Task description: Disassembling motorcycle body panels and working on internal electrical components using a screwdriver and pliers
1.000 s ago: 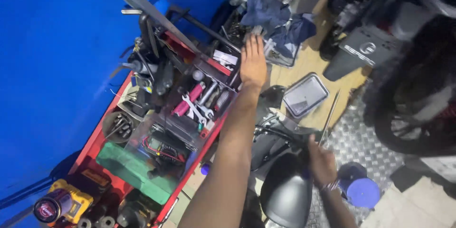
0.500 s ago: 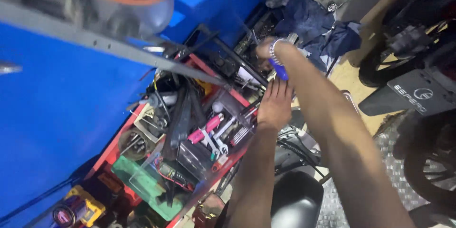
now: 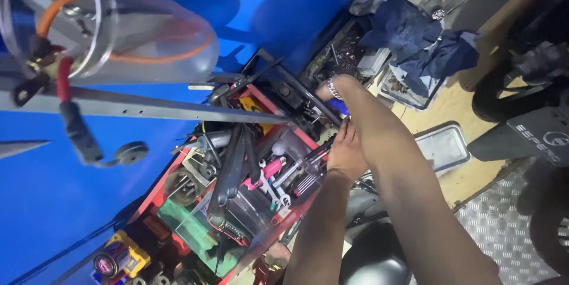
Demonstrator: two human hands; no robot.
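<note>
While right forearm crossed above, left hand (image 3: 345,153) was laid at edge of red metal tool tray (image 3: 264,96), fingers curled, grip unclear. Right hand (image 3: 325,91) mostly hidden, state unclear.

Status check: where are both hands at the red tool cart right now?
Left hand on red tool cart edge. Right hand beyond it, mostly hidden, contents unclear. Metal bar crosses view.

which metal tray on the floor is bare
The shallow steel tray beside the forearm; the other tray, farther off, lies partly under the dark blue cloth.
</note>
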